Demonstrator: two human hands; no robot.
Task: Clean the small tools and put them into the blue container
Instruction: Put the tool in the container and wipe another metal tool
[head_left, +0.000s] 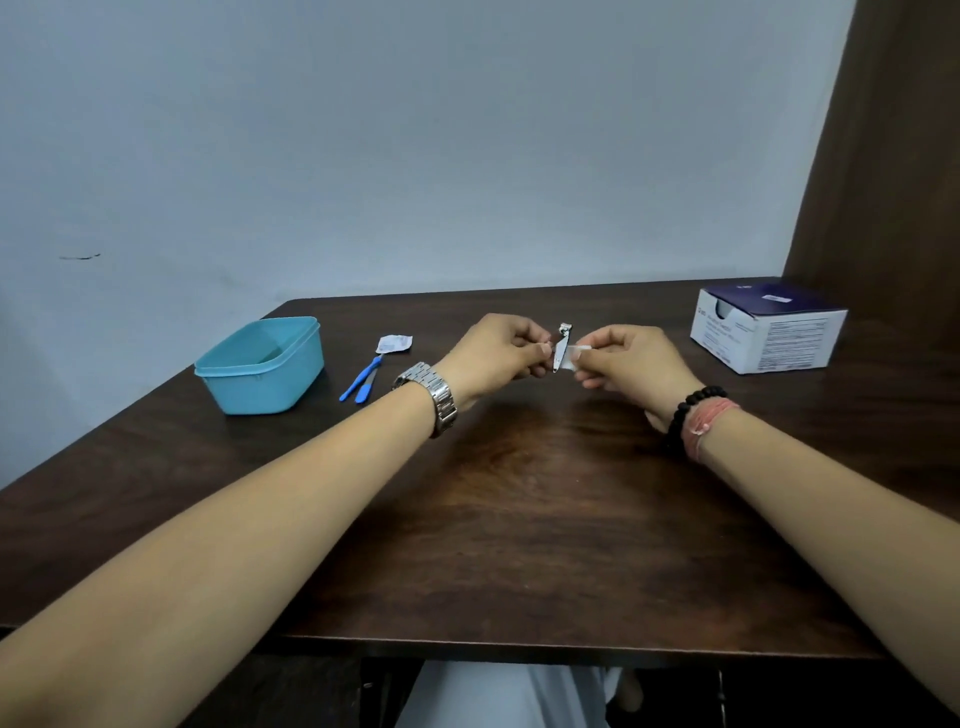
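Note:
My left hand (501, 351) pinches a small silver nail clipper (561, 344) above the middle of the dark wooden table (519, 519). My right hand (631, 366) holds a small white wipe (577, 356) pressed against the clipper's side. The blue container (262, 366) stands open at the left of the table, and I cannot make out what is inside. Two small blue-handled tools (362, 380) lie side by side on the table between the container and my left hand.
A torn white wipe packet (394, 343) lies just behind the blue-handled tools. A white and dark blue cardboard box (766, 327) sits at the back right. A wall runs behind the table, and a brown panel rises at the right.

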